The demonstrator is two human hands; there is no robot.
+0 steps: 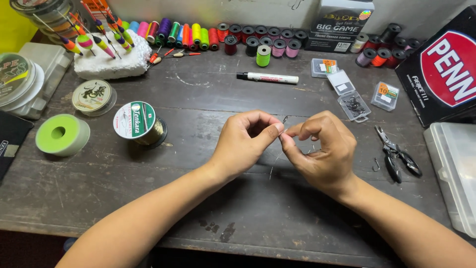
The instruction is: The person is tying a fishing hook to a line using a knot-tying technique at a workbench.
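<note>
My left hand (pixel 246 140) and my right hand (pixel 321 149) meet over the middle of a dark wooden table (pixel 208 94). The left thumb and forefinger pinch a small fish hook (pixel 284 119) whose bend sticks up between the two hands. My right hand's fingers are curled and pinch a thin line right beside the hook; the line itself barely shows. Small black pliers (pixel 396 155) lie on the table to the right of my right hand, with a loose hook (pixel 376 165) next to them.
A spool of line (pixel 136 122), a green spool (pixel 62 134) and a flat line spool (pixel 93 96) sit left. Thread spools (pixel 198 34) line the back, floats stand in white foam (pixel 111 59), a marker (pixel 267 77) lies centre. Small hook boxes (pixel 353 101) and cartons are right.
</note>
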